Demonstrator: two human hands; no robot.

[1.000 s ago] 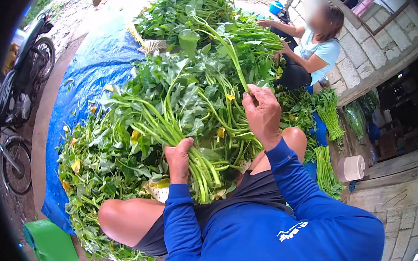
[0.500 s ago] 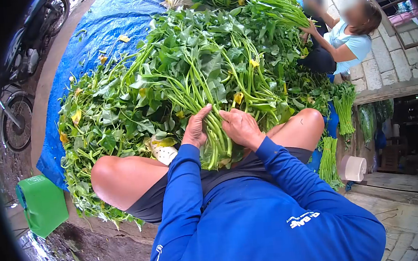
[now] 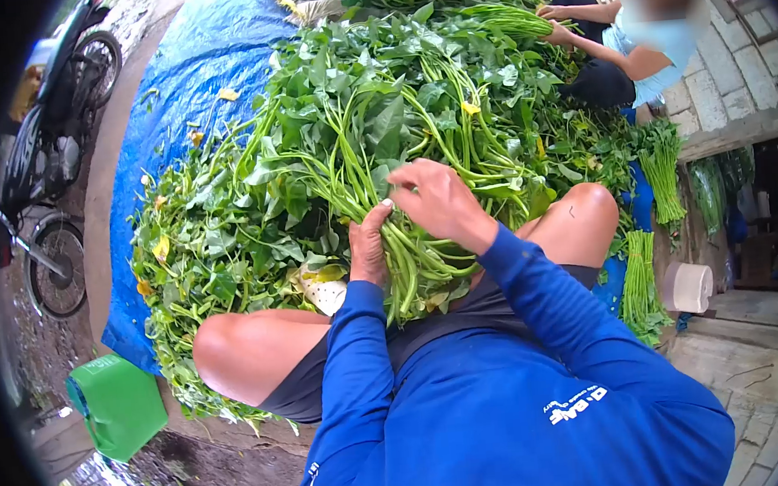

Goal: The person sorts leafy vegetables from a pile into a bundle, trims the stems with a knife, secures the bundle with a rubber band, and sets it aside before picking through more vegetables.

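Observation:
My left hand [image 3: 369, 246] is closed around a bunch of long-stemmed leafy greens [image 3: 398, 265], thumb across the stems. Their cut ends point down toward my lap, and the leaves spread forward over the pile. Just above and right of that grip is my right hand [image 3: 440, 200], its fingers loosely bent and partly apart over the leaves. I see nothing held in it, though its palm side is hidden. A large heap of the same greens [image 3: 223, 224] lies in front of me and around my knees.
A blue tarp [image 3: 191, 53] lies under the heap. Tied bundles of greens [image 3: 662, 171] stand at the right by a pale round container [image 3: 688, 288]. Another person [image 3: 643, 45] handles greens at the upper right. A green container [image 3: 117, 406] and motorcycle [image 3: 58, 164] are at left.
My right hand has come off the stems and moved slightly up, while my left hand keeps its grip. The view has shifted, and the other person's arms and bunch have moved.

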